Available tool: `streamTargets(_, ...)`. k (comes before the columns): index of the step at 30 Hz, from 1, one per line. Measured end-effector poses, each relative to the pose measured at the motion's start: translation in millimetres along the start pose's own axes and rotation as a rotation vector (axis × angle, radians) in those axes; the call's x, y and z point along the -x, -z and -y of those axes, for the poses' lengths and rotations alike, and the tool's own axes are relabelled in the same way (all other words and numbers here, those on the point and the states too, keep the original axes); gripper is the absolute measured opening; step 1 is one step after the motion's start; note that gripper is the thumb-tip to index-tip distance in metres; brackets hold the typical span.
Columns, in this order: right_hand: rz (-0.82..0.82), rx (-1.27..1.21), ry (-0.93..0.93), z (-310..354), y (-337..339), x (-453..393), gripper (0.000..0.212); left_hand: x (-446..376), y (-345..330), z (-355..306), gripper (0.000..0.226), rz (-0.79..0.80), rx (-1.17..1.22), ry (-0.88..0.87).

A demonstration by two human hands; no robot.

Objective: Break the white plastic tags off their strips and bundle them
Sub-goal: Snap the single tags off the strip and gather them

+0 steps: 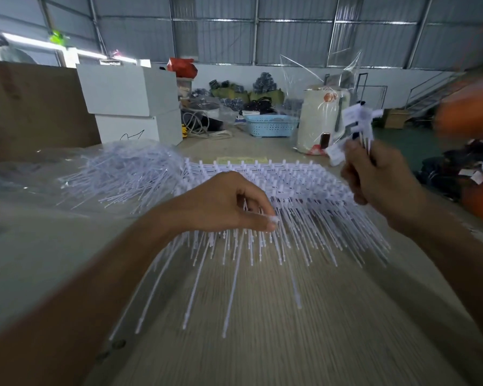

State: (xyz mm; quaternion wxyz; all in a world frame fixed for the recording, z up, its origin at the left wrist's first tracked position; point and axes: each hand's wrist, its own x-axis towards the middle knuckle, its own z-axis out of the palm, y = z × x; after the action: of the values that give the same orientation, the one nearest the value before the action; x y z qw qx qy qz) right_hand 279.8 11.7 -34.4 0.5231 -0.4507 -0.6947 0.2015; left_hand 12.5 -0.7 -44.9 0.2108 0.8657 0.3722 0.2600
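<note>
On tabletop (pixel 262 316): tag strips (pixel 304 196) fanned. Left hand (pixel 223 204) pinching one tag tip; right hand (pixel 379 176) clenched round raised bundle (pixel 357 121). Best snapped near strip, then added to bundle.

Warehouse interior: corrugated grey metal wall (pixel 290 37), green floor (pixel 402 146), metal staircase (pixel 435 93) right; pale wood-grain desk (pixel 262 344); white boxes (pixel 131 101) left.

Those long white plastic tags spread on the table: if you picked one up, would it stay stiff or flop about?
Probably bendy: the white tags are thin, and the long ones curve slightly on the table. Likely very light, since the right hand holds a bundle upright in its fingers.
</note>
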Motion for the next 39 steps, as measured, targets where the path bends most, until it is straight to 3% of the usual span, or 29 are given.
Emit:
streamTargets(4, 0.136, 0.068, -0.045, -3.5, -12.9, 5.9, 0.034, -1.4, 1.7, -4.7, 0.03, -0.117, -0.066, -0.001)
streamTargets(9, 0.183, 0.075, -0.053, 2.7, -26.8, 10.1, 0.028, -4.4, 3.8, -6.7, 0.026, -0.265, -0.077, 0.034)
streamTargets(13, 0.201, -0.112, -0.174, 5.1, -35.5, 14.7, 0.027, -4.8, 4.2, -6.8, 0.026, -0.271, -0.086, 0.019)
streamTargets(17, 0.337, -0.371, -0.351, 14.3, -41.3, 18.5, 0.038, -4.1, 0.0, -9.8, 0.025, -0.327, -0.119, -0.071)
streamTargets(23, 0.427, -0.437, -0.336, 15.4, -43.5, 22.8, 0.037, -5.0, -9.3, -15.1, 0.028, -0.439, -0.09, -0.178)
streamTargets(34, 0.695, -0.483, -0.433, 8.0, -43.2, 23.7, 0.035, -4.5, -12.1, -21.6, 0.033, -0.411, -0.066, -0.233)
streamTargets(39, 0.612, -0.558, -0.428, 8.8, -47.4, 26.5, 0.032, -2.7, -11.0, -22.4, 0.023, -0.399, -0.059, -0.208)
